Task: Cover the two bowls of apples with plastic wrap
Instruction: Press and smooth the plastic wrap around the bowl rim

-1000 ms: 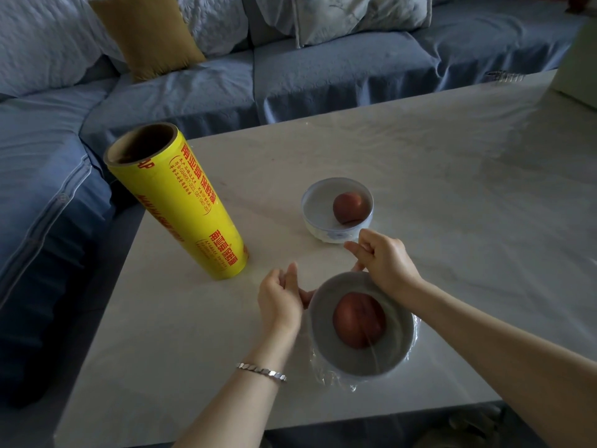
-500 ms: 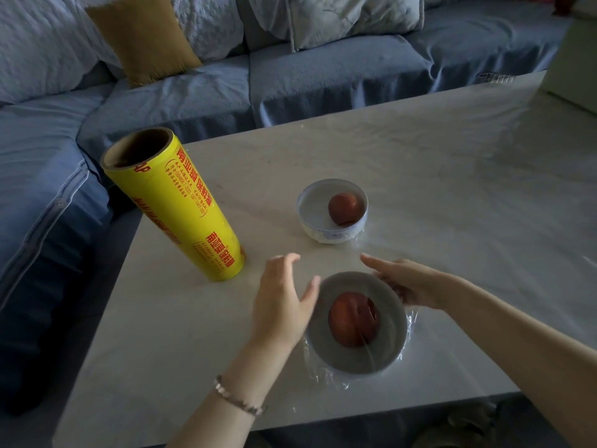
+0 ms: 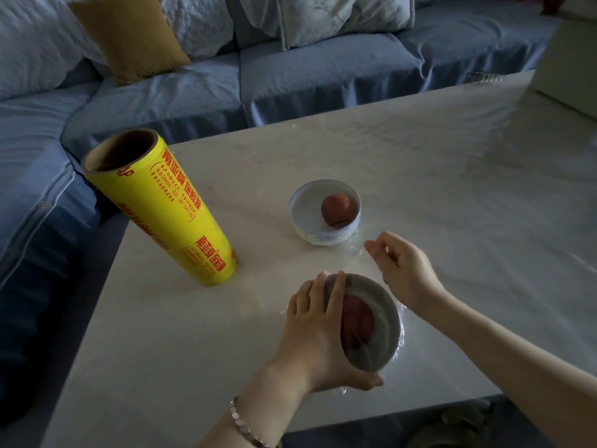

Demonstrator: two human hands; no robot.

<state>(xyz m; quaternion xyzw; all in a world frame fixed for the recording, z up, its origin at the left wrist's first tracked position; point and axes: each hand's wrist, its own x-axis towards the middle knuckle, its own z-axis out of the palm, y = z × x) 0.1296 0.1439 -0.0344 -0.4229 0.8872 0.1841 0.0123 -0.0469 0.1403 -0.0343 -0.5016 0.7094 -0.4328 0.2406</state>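
Two white bowls, each with a red apple, sit on the pale table (image 3: 452,189). The near bowl (image 3: 384,328) has plastic wrap stretched over it, crinkled film showing around its base. My left hand (image 3: 318,334) cups its left side, fingers lying over the rim and thumb under the near edge. My right hand (image 3: 403,270) hovers just beyond the bowl's far right rim, fingers loosely curled and holding nothing I can see. The far bowl (image 3: 307,218) also looks filmed over, its apple (image 3: 336,209) on the right side. A big yellow roll of plastic wrap (image 3: 161,208) stands upright to the left.
A blue sofa (image 3: 290,79) with pale cushions and a mustard pillow (image 3: 129,33) wraps around the table's far and left sides. A pale box (image 3: 568,66) stands at the table's far right corner. The table's near edge lies just below my hands.
My left hand has closed in onto the near bowl's left side and rim. My right hand has lifted off the bowl's far rim and drawn back toward the far bowl.
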